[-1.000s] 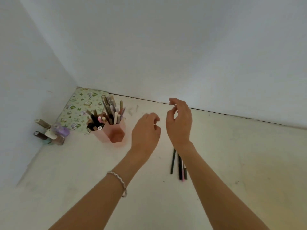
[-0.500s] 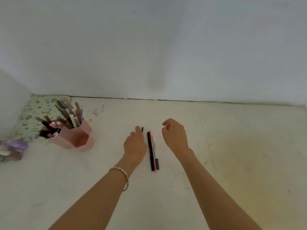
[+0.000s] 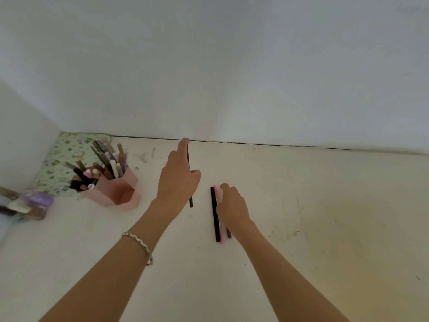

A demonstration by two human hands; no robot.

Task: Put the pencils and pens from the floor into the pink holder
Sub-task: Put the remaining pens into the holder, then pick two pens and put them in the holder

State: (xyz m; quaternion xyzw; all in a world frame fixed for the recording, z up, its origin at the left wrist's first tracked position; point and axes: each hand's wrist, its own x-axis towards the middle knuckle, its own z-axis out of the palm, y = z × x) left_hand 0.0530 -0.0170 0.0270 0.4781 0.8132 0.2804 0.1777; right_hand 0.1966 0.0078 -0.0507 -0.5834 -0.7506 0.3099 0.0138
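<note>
Your left hand (image 3: 178,182) pinches one thin dark pencil (image 3: 190,203); your right hand (image 3: 229,205), fingers curled, apparently grips the floor pens (image 3: 217,219). Dropping it into the crowded pink hexagonal plastic holder (image 3: 116,191), centre-left, risks tipping.

Holder (image 3: 120,194): on floor (image 3: 301,205) at left, filled with pens; patterned mat (image 3: 65,154) behind it in the corner; bottles (image 3: 30,203) left; loose pens (image 3: 217,219) on floor right of holder.

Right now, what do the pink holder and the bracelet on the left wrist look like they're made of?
The pink holder looks like moulded plastic: flat, angular walls, uniform matte pink, slightly see-through at the rim. The bracelet looks like metal, probably silver-toned: small pale links with a dull shine, though beads cannot be ruled out at this sharpness.
</note>
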